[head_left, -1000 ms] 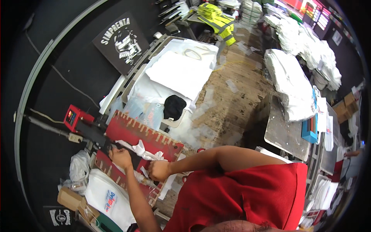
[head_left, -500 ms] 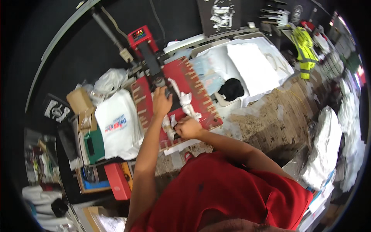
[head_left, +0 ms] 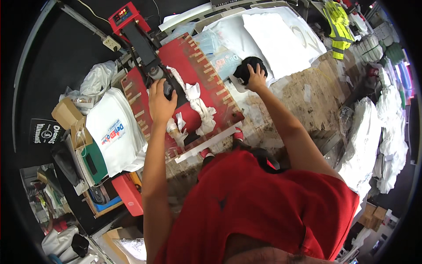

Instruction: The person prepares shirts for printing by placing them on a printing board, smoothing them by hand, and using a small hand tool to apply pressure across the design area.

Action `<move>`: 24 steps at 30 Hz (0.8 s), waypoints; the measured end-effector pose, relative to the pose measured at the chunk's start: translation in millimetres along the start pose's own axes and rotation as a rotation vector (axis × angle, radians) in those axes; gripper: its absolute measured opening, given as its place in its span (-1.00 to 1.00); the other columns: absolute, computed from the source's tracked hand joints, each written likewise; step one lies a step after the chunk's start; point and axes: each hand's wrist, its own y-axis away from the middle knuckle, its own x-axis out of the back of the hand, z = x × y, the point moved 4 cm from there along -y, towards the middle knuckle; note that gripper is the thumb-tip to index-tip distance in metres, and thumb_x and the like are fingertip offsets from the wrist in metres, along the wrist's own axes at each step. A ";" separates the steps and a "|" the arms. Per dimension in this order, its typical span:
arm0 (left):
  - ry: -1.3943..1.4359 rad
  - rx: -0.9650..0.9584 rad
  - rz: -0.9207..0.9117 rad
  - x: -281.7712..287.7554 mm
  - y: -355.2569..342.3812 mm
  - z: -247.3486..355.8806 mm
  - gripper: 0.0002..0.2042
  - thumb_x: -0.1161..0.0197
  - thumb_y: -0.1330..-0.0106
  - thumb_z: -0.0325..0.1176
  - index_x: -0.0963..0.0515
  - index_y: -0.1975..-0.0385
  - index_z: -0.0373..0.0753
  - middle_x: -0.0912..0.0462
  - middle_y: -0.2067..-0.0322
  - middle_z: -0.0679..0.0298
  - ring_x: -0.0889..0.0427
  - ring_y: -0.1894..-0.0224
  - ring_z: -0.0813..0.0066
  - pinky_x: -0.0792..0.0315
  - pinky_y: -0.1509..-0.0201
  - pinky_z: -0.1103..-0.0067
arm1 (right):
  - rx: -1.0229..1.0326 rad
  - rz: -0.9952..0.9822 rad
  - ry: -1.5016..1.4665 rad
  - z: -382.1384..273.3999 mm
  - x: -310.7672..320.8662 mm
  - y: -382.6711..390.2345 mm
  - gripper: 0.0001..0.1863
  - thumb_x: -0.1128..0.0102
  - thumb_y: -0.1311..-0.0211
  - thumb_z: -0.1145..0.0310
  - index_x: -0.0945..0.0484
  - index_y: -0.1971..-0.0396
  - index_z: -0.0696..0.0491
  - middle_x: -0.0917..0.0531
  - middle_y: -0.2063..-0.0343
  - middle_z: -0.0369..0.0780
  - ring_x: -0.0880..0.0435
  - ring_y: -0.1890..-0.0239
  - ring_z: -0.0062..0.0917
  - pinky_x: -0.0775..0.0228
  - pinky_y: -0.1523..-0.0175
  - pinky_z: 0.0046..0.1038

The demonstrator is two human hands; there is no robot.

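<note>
My left hand [head_left: 162, 100] is at the red and black heat press [head_left: 141, 46], its fingers and thumb around a black rounded part [head_left: 168, 89] of it. Below the press arm lies a red board [head_left: 176, 57] edged with strips of tan tape. Crumpled white cloth strips [head_left: 193, 93] run down the board, and another wrapped bundle [head_left: 176, 132] sits near its front. Out to the right, my right hand [head_left: 256, 79] is closed on a black cap [head_left: 246, 67], with fingers over its top. The cap rests beside a stack of white sheets, and my palm hides part of it.
White sheets [head_left: 277, 44] lie at the back of the worn wooden table [head_left: 303, 103]. Left of the board are a stack of printed white bags [head_left: 115, 132], a green case [head_left: 93, 163] and a cardboard box [head_left: 68, 113]. A red box [head_left: 127, 193] sits lower. White bundles [head_left: 360, 136] stand at right.
My right hand has left the cloth bundle at the board's front and reached right to the black cap. My left hand stays at the press. The whole view has shifted.
</note>
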 end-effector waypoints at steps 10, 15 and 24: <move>0.031 -0.019 0.055 -1.9 -1.3 -1.6 -0.55 -0.31 -0.17 -0.39 -0.51 -0.11 -0.22 -0.52 -0.11 0.08 -0.52 -0.15 0.04 -0.41 -0.23 0.32 | 0.196 -0.093 0.078 23.4 -44.6 -5.7 -0.62 -0.06 -0.25 0.43 -0.58 -0.04 -0.24 -0.45 -0.14 -0.17 -0.44 -0.19 -0.13 -0.52 -0.08 -0.08; 0.037 -0.040 0.078 -2.7 -0.2 -0.1 -0.56 -0.34 -0.16 -0.38 -0.53 -0.09 -0.23 -0.53 -0.11 0.09 -0.53 -0.11 0.04 -0.42 -0.21 0.31 | 0.254 0.128 -0.341 56.4 -3.4 -10.1 -0.60 -0.26 0.01 0.48 -0.65 0.09 -0.12 -0.64 0.21 -0.09 -0.65 0.14 -0.15 -0.53 -0.04 -0.25; 0.797 -0.072 -0.106 1.2 52.3 100.3 -0.86 -0.24 -0.34 -0.51 -0.61 0.15 -0.30 -0.60 0.18 0.26 -0.56 0.25 0.54 -0.45 0.10 0.58 | -0.418 -0.120 -2.250 45.9 120.3 84.7 -0.65 0.03 -0.37 0.26 -0.56 -0.04 0.04 -0.70 0.04 -0.17 -0.68 0.01 -0.32 -0.54 -0.07 -0.18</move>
